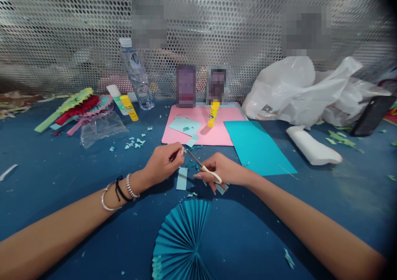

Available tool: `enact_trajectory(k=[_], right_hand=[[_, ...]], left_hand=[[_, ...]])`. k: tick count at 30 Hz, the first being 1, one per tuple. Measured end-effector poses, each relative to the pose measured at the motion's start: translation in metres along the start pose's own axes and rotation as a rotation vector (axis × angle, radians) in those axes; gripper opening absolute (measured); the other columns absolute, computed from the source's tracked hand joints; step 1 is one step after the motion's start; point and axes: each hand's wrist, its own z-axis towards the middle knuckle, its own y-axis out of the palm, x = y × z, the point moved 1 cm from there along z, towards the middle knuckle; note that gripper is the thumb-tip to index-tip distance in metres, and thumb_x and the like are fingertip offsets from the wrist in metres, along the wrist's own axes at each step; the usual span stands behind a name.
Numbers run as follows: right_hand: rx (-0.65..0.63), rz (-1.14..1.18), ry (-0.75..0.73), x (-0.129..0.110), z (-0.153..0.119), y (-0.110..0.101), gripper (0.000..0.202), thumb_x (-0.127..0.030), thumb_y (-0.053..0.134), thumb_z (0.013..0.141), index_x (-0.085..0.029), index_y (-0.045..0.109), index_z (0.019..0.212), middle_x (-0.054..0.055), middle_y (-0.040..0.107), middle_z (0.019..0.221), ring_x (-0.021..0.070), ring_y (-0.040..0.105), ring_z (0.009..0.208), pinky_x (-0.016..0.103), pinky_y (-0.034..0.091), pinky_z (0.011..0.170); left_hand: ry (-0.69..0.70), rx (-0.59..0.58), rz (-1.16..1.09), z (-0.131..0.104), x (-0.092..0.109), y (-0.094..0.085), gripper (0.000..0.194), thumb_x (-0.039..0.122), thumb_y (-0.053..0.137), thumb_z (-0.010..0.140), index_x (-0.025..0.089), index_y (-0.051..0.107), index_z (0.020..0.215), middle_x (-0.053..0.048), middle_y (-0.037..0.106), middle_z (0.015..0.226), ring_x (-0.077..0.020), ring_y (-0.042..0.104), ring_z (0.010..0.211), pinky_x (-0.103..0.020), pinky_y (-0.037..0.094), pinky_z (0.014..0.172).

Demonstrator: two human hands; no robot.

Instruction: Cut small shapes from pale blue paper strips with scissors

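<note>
My left hand is closed in a pinch on a small piece of light blue paper, mostly hidden by the fingertips. My right hand holds scissors with white handles, and their blades reach to the left fingertips. Below the hands lies a light blue paper strip, with tiny scraps around it. Another light blue piece is partly under my right hand. Nearest to me is a pleated teal paper fan, spread wide, with small light blue bits along its left edge.
Pink sheets carry light blue paper and a yellow glue stick. A teal sheet overlaps them at the right. A water bottle, folded paper fans, white plastic bags and a phone stand or lie farther back.
</note>
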Motion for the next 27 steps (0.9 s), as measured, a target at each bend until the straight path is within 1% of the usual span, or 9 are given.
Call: enact_trajectory(k=[9, 18, 22, 27], right_hand=[[0.058, -0.038, -0.009, 0.0030, 0.0007, 0.0014, 0.031, -0.038, 0.054, 0.076, -0.014, 0.050, 0.056, -0.002, 0.055, 0.043, 0.0047, 0.042, 0.029, 0.014, 0.033, 0.030], [0.070, -0.053, -0.010, 0.0043, 0.0004, 0.0024, 0.031, -0.036, 0.053, 0.077, -0.014, 0.048, 0.055, -0.002, 0.054, 0.042, 0.0051, 0.043, 0.029, 0.014, 0.034, 0.029], [0.068, -0.071, -0.014, 0.0043, -0.0001, 0.0019, 0.032, -0.037, 0.053, 0.077, -0.014, 0.048, 0.055, -0.002, 0.054, 0.042, 0.0053, 0.045, 0.030, 0.014, 0.035, 0.029], [0.078, -0.092, -0.030, 0.0026, -0.0006, 0.0025, 0.033, -0.037, 0.053, 0.077, -0.014, 0.048, 0.054, -0.003, 0.053, 0.041, 0.0061, 0.045, 0.030, 0.015, 0.036, 0.029]], left_hand=[[0.006, -0.055, -0.113, 0.0010, 0.0005, -0.0014, 0.028, 0.022, 0.034, 0.086, 0.015, 0.050, 0.064, 0.004, 0.048, 0.054, -0.0078, 0.043, 0.050, -0.020, 0.034, 0.053], [0.006, -0.013, -0.145, 0.0007, 0.0005, -0.0022, 0.025, 0.019, 0.039, 0.082, 0.014, 0.056, 0.064, 0.003, 0.053, 0.052, -0.0075, 0.045, 0.048, -0.018, 0.035, 0.051], [0.021, 0.018, -0.148, -0.0003, 0.0015, -0.0030, 0.025, 0.019, 0.040, 0.081, 0.013, 0.056, 0.062, 0.003, 0.053, 0.051, -0.0070, 0.045, 0.047, -0.018, 0.036, 0.051], [0.046, 0.026, -0.157, -0.0006, 0.0033, -0.0038, 0.025, 0.017, 0.040, 0.081, 0.013, 0.056, 0.062, 0.003, 0.054, 0.051, -0.0068, 0.046, 0.046, -0.018, 0.037, 0.050]])
